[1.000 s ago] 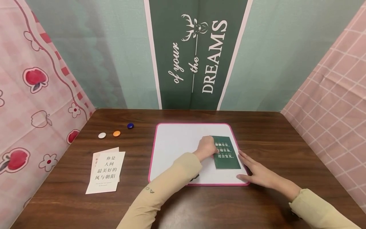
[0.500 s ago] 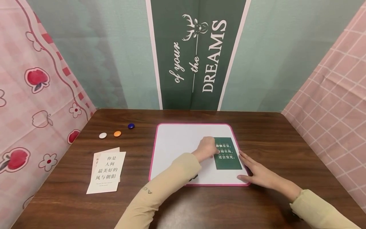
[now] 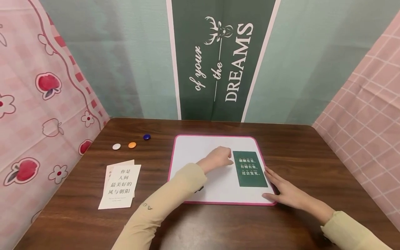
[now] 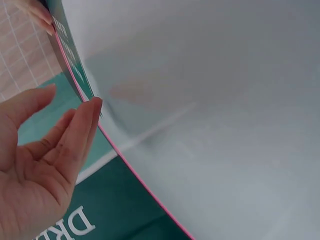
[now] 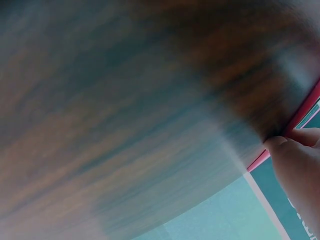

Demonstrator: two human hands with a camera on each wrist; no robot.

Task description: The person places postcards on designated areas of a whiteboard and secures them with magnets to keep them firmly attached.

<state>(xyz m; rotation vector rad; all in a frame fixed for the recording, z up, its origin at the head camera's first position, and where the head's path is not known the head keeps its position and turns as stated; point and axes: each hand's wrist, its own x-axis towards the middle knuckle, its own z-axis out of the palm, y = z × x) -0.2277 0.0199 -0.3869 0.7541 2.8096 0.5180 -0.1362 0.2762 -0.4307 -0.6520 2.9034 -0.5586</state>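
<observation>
A green card [image 3: 249, 178] with white Chinese writing lies on the right side of a pink-edged whiteboard [image 3: 197, 147]. Just left of the card, my left hand [image 3: 219, 156] hovers over the board with nothing in it. In the left wrist view the thumb of that hand [image 4: 45, 145] stands apart from its loosely bent fingers. My right hand [image 3: 287, 191] touches the board's right edge with extended fingers, the thumb spread toward the near corner. In the right wrist view, the thumb [image 5: 297, 170] sits at the red rim.
Two light cards with writing overlap on the left of the wooden table [image 3: 200, 225], a white card [image 3: 122, 187] on top of a pinkish card [image 3: 111, 170]. Behind them sit a white disc [image 3: 116, 146], an orange disc [image 3: 132, 145] and a dark blue disc [image 3: 147, 137]. Curtains surround the table's back and sides.
My left hand has let go of the green card and drawn off to the left, uncovering its left edge. The right hand keeps its place at the board's edge. The head view has shifted slightly.
</observation>
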